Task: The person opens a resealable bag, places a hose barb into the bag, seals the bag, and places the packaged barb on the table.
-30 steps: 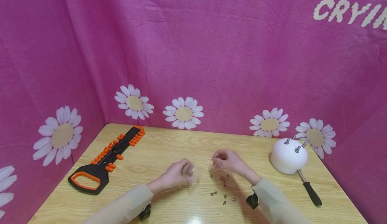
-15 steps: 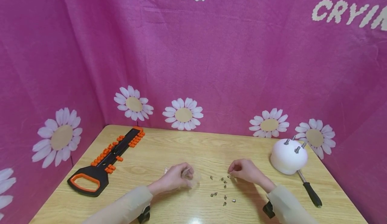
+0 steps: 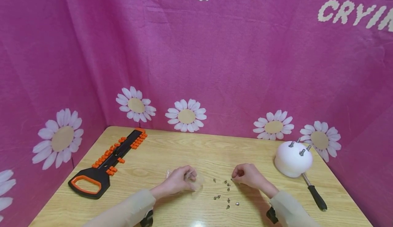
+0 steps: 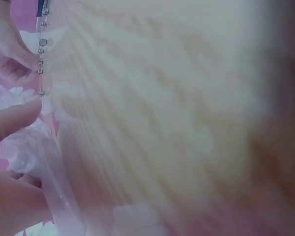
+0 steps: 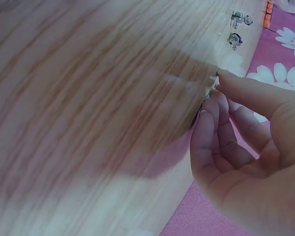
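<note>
Loosely curled, the left hand (image 3: 178, 180) holds a crumpled clear plastic bag (image 3: 198, 182) just above the desk (image 3: 184, 145). Thumb and fingertips nearly together, the right hand (image 3: 251, 176) pinches a tiny metal piece (image 3: 231, 179) at the desk's surface. Between the hands, and nearer the person, small metal screws (image 3: 228, 200) lie scattered, some nearly touching, others apart. Farther right sits a white rounded body (image 3: 290, 162) with metal prongs sticking up; beside it lies a black-handled tool (image 3: 317, 197), its shaft reaching the body's lower edge. Well to the left rests a long black-and-orange tool (image 3: 124, 148). Behind everything hangs a magenta cloth (image 3: 227, 70) with white daisies and lettering.
</note>
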Motion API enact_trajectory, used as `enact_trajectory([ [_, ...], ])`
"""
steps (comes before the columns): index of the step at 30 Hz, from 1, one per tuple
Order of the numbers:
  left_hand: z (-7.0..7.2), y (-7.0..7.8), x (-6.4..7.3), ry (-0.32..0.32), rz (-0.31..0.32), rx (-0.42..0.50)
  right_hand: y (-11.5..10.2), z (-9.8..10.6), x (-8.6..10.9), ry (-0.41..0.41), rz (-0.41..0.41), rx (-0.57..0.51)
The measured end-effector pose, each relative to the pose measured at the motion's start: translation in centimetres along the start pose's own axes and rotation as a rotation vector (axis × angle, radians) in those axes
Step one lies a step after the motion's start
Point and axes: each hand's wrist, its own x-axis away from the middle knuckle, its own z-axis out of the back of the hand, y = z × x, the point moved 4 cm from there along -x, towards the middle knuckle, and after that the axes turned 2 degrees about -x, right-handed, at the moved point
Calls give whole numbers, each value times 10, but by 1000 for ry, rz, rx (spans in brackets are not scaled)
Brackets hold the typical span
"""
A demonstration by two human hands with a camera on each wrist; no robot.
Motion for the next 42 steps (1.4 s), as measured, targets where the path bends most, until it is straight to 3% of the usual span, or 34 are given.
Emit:
enact_trajectory([
  [13, 1, 1, 2, 39, 5, -75, -1, 0, -1, 2, 1, 24],
  [36, 0, 3, 4, 4, 37, -6, -3, -3, 3, 6, 58, 111],
  [42, 0, 2, 3, 3, 37, 9, -5, 1, 3, 35, 55, 14],
])
